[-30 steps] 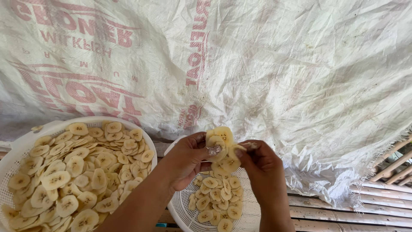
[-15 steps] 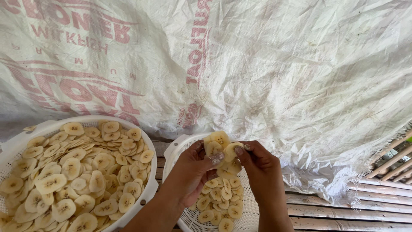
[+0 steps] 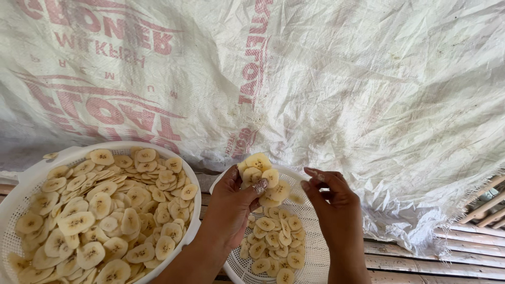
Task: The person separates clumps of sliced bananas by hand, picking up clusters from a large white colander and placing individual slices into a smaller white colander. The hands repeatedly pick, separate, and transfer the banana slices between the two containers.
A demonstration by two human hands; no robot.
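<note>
My left hand (image 3: 231, 205) grips a fan of about five banana slices (image 3: 261, 179); my right hand (image 3: 331, 202) hangs loosely curled, holding nothing. Two white baskets (image 3: 31, 179) hold slices, both cut off below.

Soft, even daylight fills the frame, brightest on the white sack cloth (image 3: 368, 94) at upper right, where the weave nearly washes out. The left edge falls into grey shade. Shadows are faint. Focus is sharp at centre; the slats (image 3: 473, 247) at lower right bend slightly.
</note>
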